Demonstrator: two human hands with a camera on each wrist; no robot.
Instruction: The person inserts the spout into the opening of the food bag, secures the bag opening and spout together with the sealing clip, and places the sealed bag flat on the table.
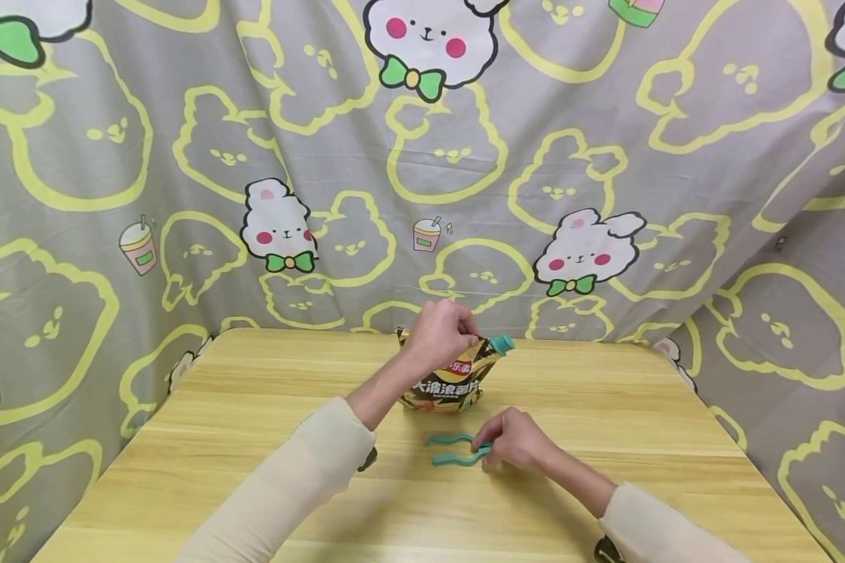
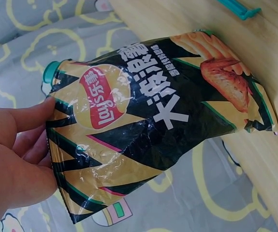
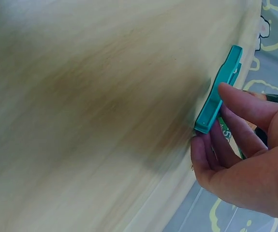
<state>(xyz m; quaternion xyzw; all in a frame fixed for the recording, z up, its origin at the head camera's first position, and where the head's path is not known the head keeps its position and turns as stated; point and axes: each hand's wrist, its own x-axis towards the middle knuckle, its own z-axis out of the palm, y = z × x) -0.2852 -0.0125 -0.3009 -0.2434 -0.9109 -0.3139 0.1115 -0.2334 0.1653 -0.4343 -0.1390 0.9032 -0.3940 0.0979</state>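
Note:
A black and gold Lay's potato chip bag [image 1: 447, 389] stands on the table, its printed front facing me in the head view. My left hand [image 1: 438, 336] pinches its top edge between thumb and fingers, seen closely in the left wrist view. A round teal spout-like piece [image 2: 52, 71] sits at one top corner of the bag [image 2: 153, 92]. In front of the bag, my right hand [image 1: 517, 440] holds a teal two-armed clip [image 1: 456, 460] by one end, its arms spread apart and pointing left. The right wrist view shows the clip [image 3: 221, 89] edge-on between thumb and fingers.
The light wooden table [image 1: 253, 469] carries the bag. Behind it and at both sides hangs a grey curtain [image 1: 366, 148] with yellow outlines and white cartoon animals. The table's back edge runs just behind the bag.

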